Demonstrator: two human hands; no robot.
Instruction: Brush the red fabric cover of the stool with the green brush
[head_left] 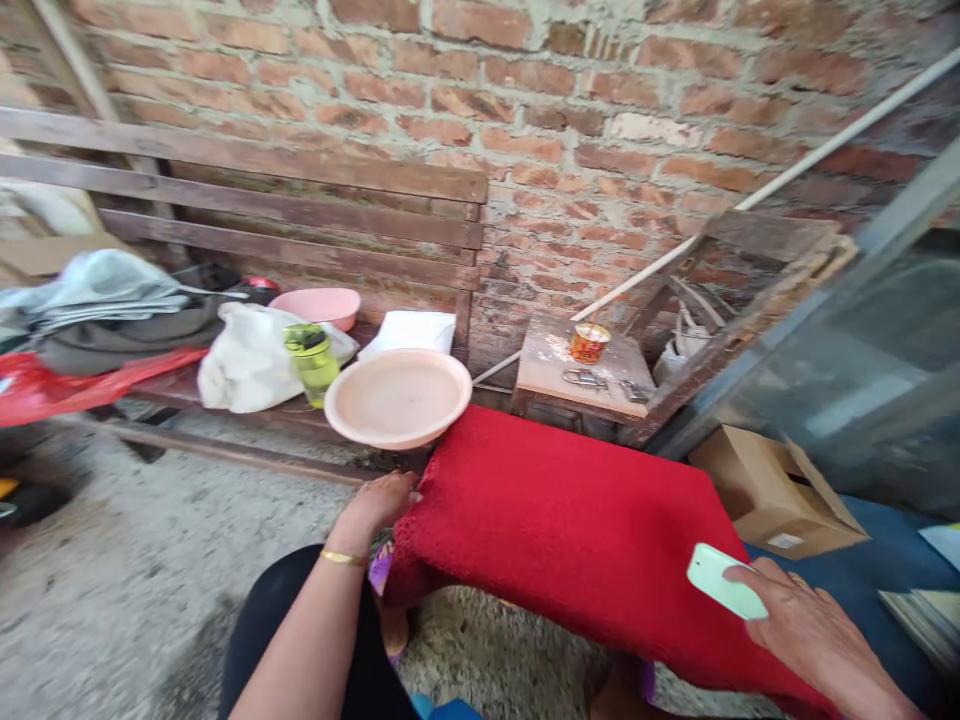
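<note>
A red cloth (570, 510) with a frayed left edge is spread over a low table or bench and hangs down in front. My left hand (386, 497) is at the cloth's left edge, fingers closed on its border; the fingertips are partly hidden. My right hand (795, 610) is over the cloth's right end, holding a pale green flat plastic piece (726, 580) with rounded corners and a small hole near one end. Its underside is hidden, so I cannot tell whether it has bristles. A shallow pale pink basin (399, 398) stands just beyond the cloth's far left corner.
A wooden bench (315, 205) along the brick wall carries a green bottle (312, 362), a white bag (247, 358), a pink tub (319, 306) and clothes. A small wooden stand (547, 365) holds a paper cup (589, 343) and padlocks. A cardboard box (772, 490) is at right.
</note>
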